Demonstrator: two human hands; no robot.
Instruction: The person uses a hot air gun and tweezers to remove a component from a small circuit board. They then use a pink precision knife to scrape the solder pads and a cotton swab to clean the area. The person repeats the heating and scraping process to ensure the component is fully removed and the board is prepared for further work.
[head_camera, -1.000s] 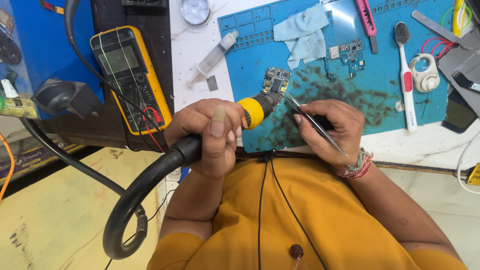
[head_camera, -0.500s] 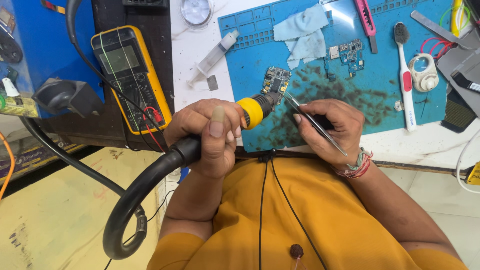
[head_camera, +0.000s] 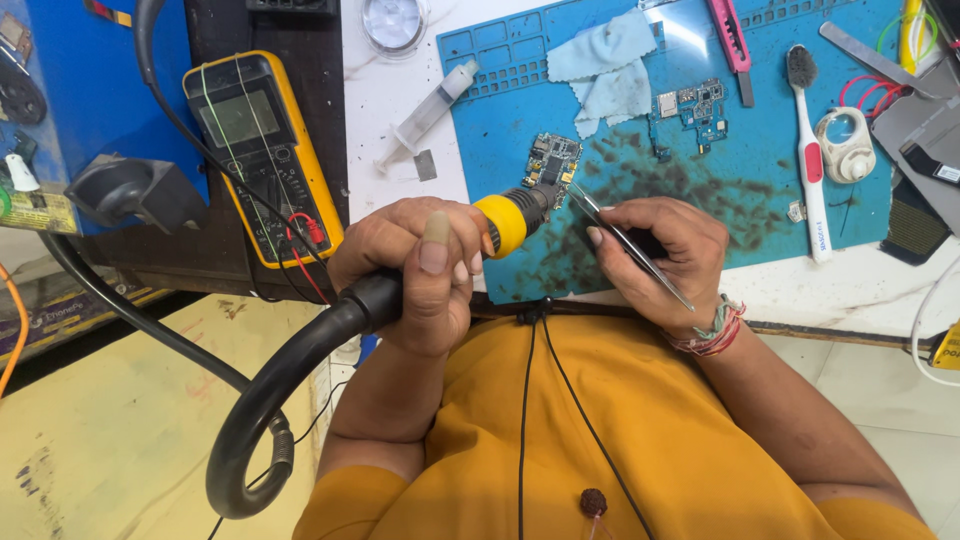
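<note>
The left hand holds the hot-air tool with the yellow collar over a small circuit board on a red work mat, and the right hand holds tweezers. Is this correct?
Not quite: the work mat is blue, not red, as the head view shows. The left hand does hold the hot-air tool over the small circuit board, and the right hand holds tweezers.

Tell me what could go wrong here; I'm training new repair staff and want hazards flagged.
1. The hot-air handle in the left hand points its nozzle at the small circuit board, close to the right hand holding tweezers; those fingers could get burned.
2. The board lies loose on the blue mat; it might shift.
3. The light blue cloth and the syringe lie near the work; stray heat could damage them.
</note>
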